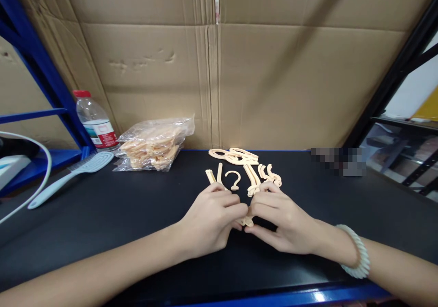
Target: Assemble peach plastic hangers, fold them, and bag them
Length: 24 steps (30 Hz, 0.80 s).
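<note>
My left hand (pixel 214 218) and my right hand (pixel 278 218) meet over the black table (pixel 102 215), fingers curled together around a small cream plastic piece (pixel 247 221) pinched between them. A pale bead bracelet (pixel 357 257) circles my right wrist. Just beyond the hands lie several loose cream plastic hanger parts (pixel 244 168), among them a hook shaped like a question mark (pixel 233 179).
A clear bag of more cream parts (pixel 153 145) lies at the back left, beside a water bottle with a red cap (pixel 96 121) and a light blue hairbrush (pixel 73 174). Cardboard (pixel 219 70) forms the back wall. Blue shelf posts (pixel 41 65) stand left, a black frame (pixel 393 79) right.
</note>
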Each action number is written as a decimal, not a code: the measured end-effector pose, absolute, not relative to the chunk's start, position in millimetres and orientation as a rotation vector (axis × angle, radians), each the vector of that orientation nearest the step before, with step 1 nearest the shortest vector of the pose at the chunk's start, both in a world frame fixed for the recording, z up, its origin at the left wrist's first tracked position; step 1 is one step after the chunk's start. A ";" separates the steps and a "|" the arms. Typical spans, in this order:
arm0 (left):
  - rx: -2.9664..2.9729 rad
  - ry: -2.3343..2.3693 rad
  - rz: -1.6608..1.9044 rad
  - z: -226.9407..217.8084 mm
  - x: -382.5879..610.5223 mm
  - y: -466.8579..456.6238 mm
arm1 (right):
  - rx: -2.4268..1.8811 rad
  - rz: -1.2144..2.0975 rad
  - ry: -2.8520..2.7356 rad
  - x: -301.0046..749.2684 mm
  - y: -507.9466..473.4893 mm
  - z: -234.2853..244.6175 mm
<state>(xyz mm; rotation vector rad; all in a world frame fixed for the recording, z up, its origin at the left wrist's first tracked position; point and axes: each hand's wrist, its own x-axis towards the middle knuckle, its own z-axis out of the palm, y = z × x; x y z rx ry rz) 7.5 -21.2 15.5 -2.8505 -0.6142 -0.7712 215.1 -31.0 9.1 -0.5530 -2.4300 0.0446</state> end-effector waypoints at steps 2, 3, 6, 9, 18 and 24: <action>-2.792 -0.571 -0.829 18.9 7.6 -23.3 | -0.584 0.157 -2.332 215.8 -30.1 11.3; -2.772 -0.550 -0.845 21.9 6.9 -23.5 | -0.613 0.193 -2.279 217.0 -28.4 12.6; -2.798 -0.513 -0.798 34.3 -0.1 -17.6 | -0.726 0.231 -2.134 223.3 -18.0 16.1; -2.822 -0.584 -0.652 45.8 -14.1 -0.6 | -0.803 0.212 -2.051 230.3 -5.1 15.8; -3.003 -0.823 -0.400 32.7 -42.5 41.1 | -0.799 0.185 -2.046 233.2 8.4 1.3; -3.111 -0.860 -0.531 24.3 -43.6 43.0 | -0.814 0.168 -2.063 233.5 12.0 -1.3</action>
